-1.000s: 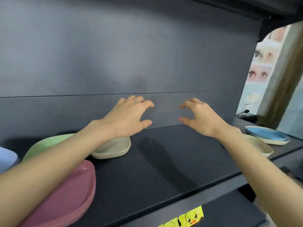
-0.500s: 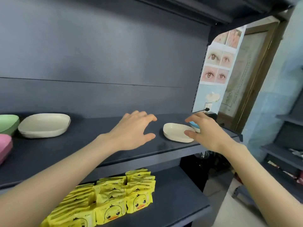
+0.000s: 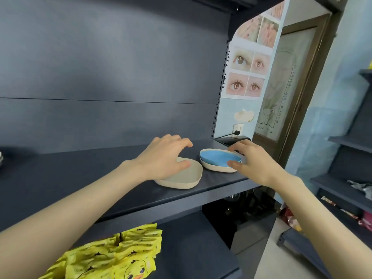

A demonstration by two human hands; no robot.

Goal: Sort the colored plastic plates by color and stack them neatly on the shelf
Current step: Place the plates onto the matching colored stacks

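Cream plate [image 3: 187, 178] beside blue plate [image 3: 219, 158] nested in a second cream plate [image 3: 213, 168] at shelf's [image 3: 80, 174] right end, left hand [image 3: 163, 158] grip wide over the first, right hand [image 3: 251, 160] bracketing the blue, can't tell if closed, yellow duck packs [image 3: 112, 256] below.

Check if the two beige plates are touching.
Cannot tell: head view shows the empty beige plate and the lower beige plate under the blue plate edge to edge, no plain gap.

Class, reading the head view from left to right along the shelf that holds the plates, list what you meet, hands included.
left hand → cream plate → blue plate → right hand
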